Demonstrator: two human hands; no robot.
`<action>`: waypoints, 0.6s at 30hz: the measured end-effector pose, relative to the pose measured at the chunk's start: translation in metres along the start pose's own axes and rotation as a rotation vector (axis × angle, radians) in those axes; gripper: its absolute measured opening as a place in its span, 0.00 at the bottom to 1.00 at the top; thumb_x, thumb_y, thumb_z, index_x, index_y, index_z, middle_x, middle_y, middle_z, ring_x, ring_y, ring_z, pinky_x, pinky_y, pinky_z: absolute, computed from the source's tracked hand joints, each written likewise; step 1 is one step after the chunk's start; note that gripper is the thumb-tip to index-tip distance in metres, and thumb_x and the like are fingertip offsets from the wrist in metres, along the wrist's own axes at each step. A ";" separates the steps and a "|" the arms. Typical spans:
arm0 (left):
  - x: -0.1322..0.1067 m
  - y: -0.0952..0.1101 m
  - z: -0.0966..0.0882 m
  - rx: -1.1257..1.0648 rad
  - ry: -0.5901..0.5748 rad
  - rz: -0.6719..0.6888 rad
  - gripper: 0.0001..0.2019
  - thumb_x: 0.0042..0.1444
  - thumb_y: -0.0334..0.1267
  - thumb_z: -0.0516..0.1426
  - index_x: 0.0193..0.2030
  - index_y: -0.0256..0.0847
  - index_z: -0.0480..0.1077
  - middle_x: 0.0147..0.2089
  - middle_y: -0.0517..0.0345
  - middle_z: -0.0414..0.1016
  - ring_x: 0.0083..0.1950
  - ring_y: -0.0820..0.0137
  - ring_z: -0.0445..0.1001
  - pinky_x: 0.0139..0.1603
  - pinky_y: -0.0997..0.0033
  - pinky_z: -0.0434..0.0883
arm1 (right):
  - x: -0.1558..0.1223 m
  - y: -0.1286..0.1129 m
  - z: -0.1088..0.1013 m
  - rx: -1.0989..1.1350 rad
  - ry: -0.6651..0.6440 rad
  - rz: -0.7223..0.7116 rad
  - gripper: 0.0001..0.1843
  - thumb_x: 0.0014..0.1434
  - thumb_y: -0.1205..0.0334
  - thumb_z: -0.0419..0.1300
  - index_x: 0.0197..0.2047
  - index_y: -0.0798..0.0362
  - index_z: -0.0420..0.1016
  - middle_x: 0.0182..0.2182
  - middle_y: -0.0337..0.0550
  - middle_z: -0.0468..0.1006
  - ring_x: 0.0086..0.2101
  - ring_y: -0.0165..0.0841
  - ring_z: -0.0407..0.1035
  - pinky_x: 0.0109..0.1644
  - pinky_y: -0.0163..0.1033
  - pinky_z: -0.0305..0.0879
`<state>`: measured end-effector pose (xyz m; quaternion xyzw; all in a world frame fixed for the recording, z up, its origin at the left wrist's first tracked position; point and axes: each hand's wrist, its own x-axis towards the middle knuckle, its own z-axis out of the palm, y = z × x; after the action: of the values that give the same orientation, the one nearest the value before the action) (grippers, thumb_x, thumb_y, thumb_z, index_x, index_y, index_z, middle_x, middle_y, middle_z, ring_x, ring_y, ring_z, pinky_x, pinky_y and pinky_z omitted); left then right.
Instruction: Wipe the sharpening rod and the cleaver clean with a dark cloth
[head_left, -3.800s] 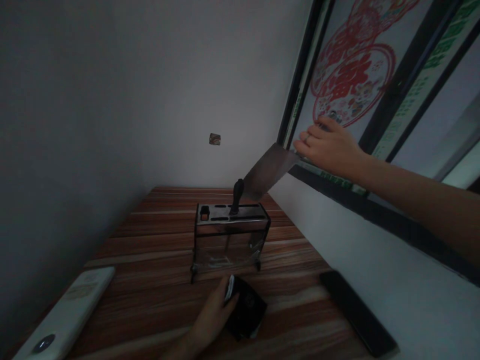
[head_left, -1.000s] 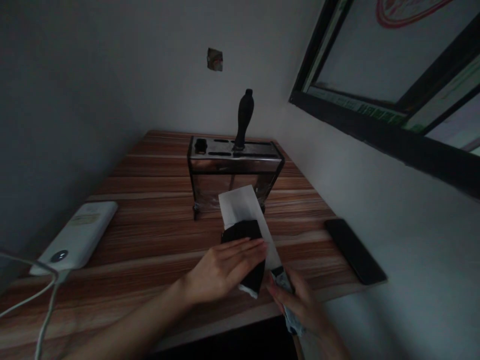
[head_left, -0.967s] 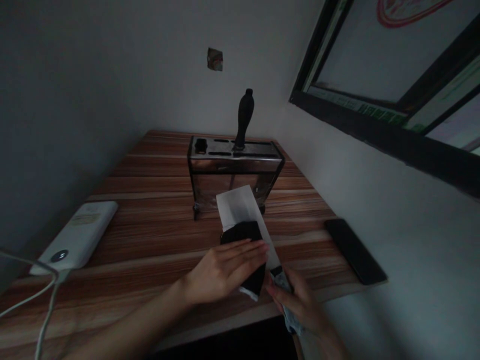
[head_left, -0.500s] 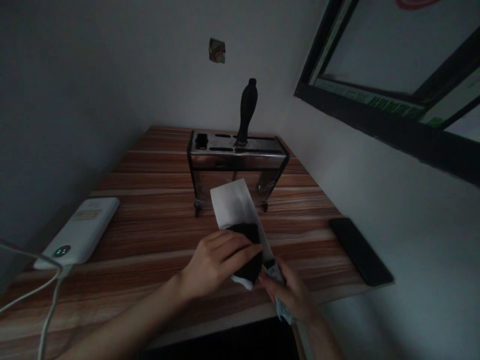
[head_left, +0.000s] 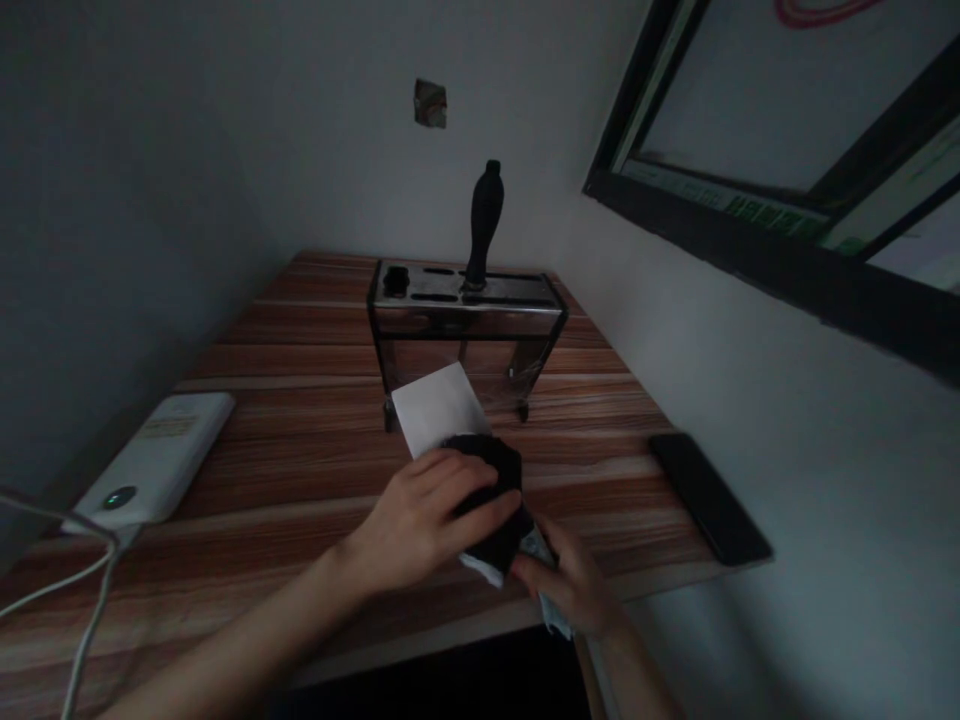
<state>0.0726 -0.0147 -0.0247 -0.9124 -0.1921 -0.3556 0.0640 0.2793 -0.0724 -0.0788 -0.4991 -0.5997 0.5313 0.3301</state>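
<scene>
Cleaver (head_left: 439, 405), seen from my remote post through the head camera, has its broad blade swung further toward the left edge of the table (head_left: 315, 420) than half a second ago. Black cloth (head_left: 502, 548) has crept across it too: the bare strip of blade that ran along the cloth's right side is now covered. Nearly four seconds ago I saw the cleaver raised by the window; now it is above the near part of the table, its handle (head_left: 553, 615) reaching past the near edge. I cannot tell whether the blade touches the wood.

What shows of the blade is a pale, squared-off end, matt in the dim light. The handle is wrapped in something crinkled and blue-grey. My left hand (head_left: 420, 510) presses the folded, white-edged cloth onto the blade, fingers curled, thumb laid across. My right hand (head_left: 566, 580) is wrapped around the handle.

Just beyond the blade stands a knife rack (head_left: 469, 320) with one black handle (head_left: 486, 215) upright in it. A white power bank (head_left: 161, 450) lies by the left edge, a dark phone (head_left: 709, 498) near the near right corner.
</scene>
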 end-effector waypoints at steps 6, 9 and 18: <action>0.004 0.014 0.015 -0.068 -0.264 -0.005 0.14 0.61 0.30 0.49 0.53 0.36 0.63 0.48 0.48 0.71 0.50 0.63 0.68 0.50 0.60 0.67 | 0.002 0.003 -0.001 0.090 0.094 -0.070 0.17 0.51 0.50 0.60 0.39 0.53 0.72 0.25 0.39 0.70 0.28 0.32 0.65 0.35 0.36 0.65; 0.005 0.011 0.005 -0.154 -0.331 0.054 0.14 0.60 0.35 0.51 0.52 0.33 0.63 0.54 0.46 0.69 0.57 0.62 0.64 0.59 0.57 0.61 | 0.002 0.002 -0.002 0.116 0.161 -0.091 0.18 0.49 0.49 0.61 0.40 0.52 0.72 0.32 0.44 0.74 0.37 0.38 0.68 0.46 0.42 0.64; -0.009 0.011 0.002 0.062 -0.369 0.143 0.13 0.62 0.27 0.47 0.51 0.38 0.65 0.62 0.53 0.60 0.60 0.63 0.62 0.56 0.59 0.64 | 0.001 0.009 -0.002 0.174 0.139 -0.047 0.16 0.45 0.57 0.63 0.38 0.53 0.73 0.22 0.38 0.70 0.25 0.31 0.65 0.30 0.35 0.67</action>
<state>0.0721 -0.0271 -0.0320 -0.9711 -0.1463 -0.1707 0.0808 0.2826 -0.0712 -0.0874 -0.4902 -0.5384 0.5376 0.4254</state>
